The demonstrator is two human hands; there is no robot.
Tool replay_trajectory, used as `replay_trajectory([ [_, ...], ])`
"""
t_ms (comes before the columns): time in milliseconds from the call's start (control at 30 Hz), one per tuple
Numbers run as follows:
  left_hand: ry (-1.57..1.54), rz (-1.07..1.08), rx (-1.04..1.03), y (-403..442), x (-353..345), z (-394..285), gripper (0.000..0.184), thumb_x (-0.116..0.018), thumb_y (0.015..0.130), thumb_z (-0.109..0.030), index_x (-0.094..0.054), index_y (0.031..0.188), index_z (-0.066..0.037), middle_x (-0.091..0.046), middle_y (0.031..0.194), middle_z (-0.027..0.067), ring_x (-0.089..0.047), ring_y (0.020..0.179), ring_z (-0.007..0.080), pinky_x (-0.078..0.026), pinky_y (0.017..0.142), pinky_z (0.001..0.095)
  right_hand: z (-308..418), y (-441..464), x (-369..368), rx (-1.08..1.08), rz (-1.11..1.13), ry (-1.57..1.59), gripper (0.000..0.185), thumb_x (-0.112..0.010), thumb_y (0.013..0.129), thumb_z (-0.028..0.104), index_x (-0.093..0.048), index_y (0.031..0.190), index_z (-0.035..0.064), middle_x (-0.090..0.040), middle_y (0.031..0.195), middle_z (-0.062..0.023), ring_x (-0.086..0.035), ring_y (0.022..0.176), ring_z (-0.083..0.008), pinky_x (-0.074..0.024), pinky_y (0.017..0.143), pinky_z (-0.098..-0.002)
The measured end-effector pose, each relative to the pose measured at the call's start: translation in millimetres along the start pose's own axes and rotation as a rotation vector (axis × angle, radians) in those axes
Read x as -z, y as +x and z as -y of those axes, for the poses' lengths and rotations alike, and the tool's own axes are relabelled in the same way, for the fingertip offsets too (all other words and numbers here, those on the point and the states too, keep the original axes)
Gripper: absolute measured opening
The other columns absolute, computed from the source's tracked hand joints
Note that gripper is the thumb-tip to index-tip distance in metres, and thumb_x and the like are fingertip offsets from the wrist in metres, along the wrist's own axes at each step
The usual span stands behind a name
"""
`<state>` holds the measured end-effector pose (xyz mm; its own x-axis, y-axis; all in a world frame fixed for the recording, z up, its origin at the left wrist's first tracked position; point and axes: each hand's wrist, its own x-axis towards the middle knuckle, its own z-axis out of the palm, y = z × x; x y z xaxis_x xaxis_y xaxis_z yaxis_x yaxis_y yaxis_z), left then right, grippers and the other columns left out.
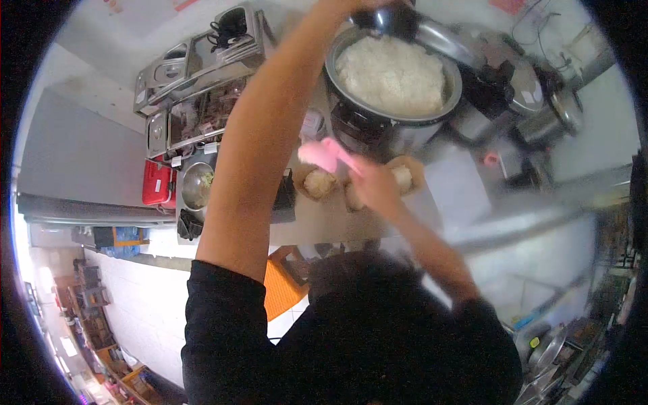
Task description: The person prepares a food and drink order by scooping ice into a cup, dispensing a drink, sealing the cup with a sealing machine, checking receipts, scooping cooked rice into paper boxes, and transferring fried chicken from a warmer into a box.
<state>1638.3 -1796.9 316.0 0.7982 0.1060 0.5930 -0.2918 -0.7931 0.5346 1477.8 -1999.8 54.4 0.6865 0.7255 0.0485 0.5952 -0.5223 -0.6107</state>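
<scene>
My left arm reaches up to the top edge, where my left hand (347,4) grips the raised rice cooker lid (439,39); its fingers are partly cut off. Below the lid stands a large rice cooker (334,84) full of white rice (391,74). My right hand (375,185) is closed around the handle of a pink rice paddle (324,154), slightly blurred. Some rice clings to the paddle's tip. Just under the paddle sits a brown paper container (317,196) with rice. Another rice-filled container (405,177) lies behind my right hand, and one more is partly hidden by it.
A metal bowl (196,185) with some food stands at the left of the steel counter (317,226), near a red box (156,182). Metal trays (169,71) sit on a rack at the upper left. Pots (567,111) stand at the right.
</scene>
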Motion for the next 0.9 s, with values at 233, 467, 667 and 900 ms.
replay_trajectory([
  [233,0.042,-0.047,-0.001,-90,-4,13,0.049,-0.063,0.085,-0.036,-0.060,0.127,-0.010,-0.070,0.101,0.0252,-0.067,0.100,0.0425,-0.052,0.090,0.0494,-29,-12,-98,0.082,-0.260,-0.321,0.037,-0.062,0.091,0.021,-0.061,0.128,0.0155,-0.070,0.089,-0.0139,-0.069,0.081,-0.0381,-0.0541,0.077,-0.0542],
  [467,0.039,-0.111,-0.105,-161,-42,51,0.053,-0.065,0.085,-0.044,-0.060,0.125,-0.009,-0.070,0.098,0.0214,-0.066,0.100,0.0400,-0.045,0.098,0.0487,9,-95,-45,-0.202,-0.383,0.256,0.034,-0.063,0.094,0.029,-0.065,0.118,0.0054,-0.071,0.095,-0.0155,-0.067,0.082,-0.0322,-0.0529,0.070,-0.0426],
  [667,-0.061,-0.224,-0.094,-207,-65,62,0.037,-0.065,0.092,-0.033,-0.063,0.116,-0.005,-0.070,0.099,0.0190,-0.066,0.095,0.0405,-0.050,0.091,0.0477,-3,-74,90,-0.263,-0.723,0.268,0.017,-0.056,0.102,0.023,-0.066,0.105,0.0096,-0.048,0.070,0.0089,-0.042,0.061,-0.0021,-0.0330,0.051,-0.0217],
  [900,-0.379,-0.637,0.910,-472,-114,66,0.029,-0.064,0.094,-0.020,-0.055,0.107,0.004,-0.066,0.099,0.0155,-0.063,0.091,0.0223,-0.051,0.082,0.0389,-97,88,161,-0.156,-0.693,-0.354,0.036,-0.058,0.094,0.028,-0.064,0.124,0.0076,-0.064,0.108,-0.0233,-0.063,0.104,-0.0410,-0.0489,0.089,-0.0486],
])
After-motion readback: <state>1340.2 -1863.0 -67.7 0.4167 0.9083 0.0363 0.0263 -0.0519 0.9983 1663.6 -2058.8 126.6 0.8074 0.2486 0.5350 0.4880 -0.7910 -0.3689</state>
